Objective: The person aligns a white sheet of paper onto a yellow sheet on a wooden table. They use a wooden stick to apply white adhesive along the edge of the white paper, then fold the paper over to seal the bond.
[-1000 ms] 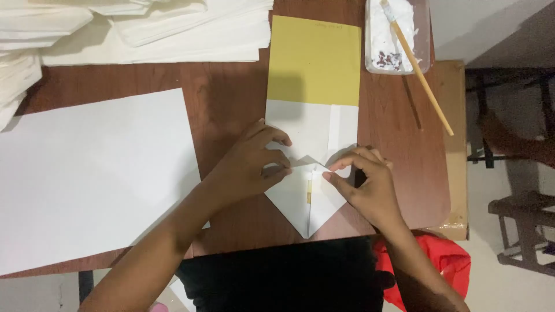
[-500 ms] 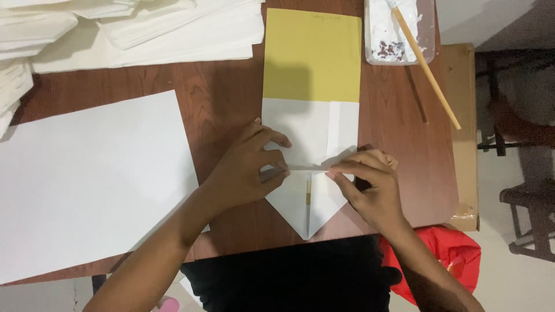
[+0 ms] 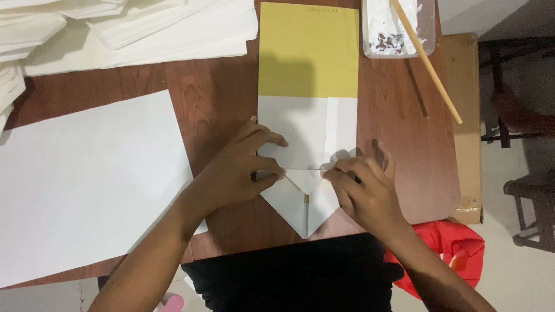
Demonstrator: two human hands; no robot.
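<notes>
Overhead, both hands' fingers (image 3: 272,173) press flat on the folded paper (image 3: 300,144) on the wooden table (image 3: 219,98).

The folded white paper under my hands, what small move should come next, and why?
Probably run the right hand along the horizontal fold to sharpen it. The left hand already pins the folded white paper flat against the yellow sheet, and the right fingertips sit at the crease above the pointed end.

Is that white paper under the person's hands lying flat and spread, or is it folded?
Folded. The white paper has creases and its near end comes to a point; left hand and right hand press on it.
</notes>
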